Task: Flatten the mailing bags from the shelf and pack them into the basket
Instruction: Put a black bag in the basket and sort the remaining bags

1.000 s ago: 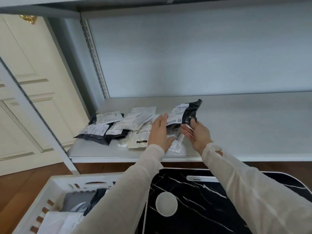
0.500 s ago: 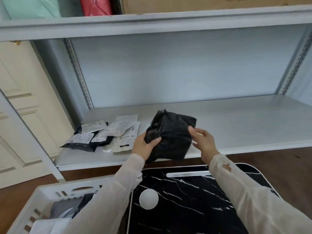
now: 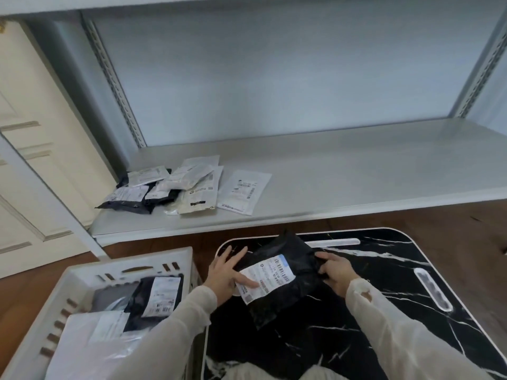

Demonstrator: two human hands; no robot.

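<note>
Both hands work one black plastic mailing bag with a white shipping label [image 3: 277, 281], now lying on the black marble-patterned tabletop [image 3: 343, 338]: the left hand [image 3: 223, 278] presses spread, straight fingers on its left edge and label, seemingly to smooth it, while the right hand [image 3: 336, 272] pinches the opposite edge, probably to hold it taut. Half a second ago this bag was held bunched in the air before the grey metal shelf [image 3: 343, 171]; further left of the left hand the white slotted plastic basket [image 3: 131, 266] holds packed bags, and beyond the fingertips a pile of black and white mailers [image 3: 178, 187] waits
</note>
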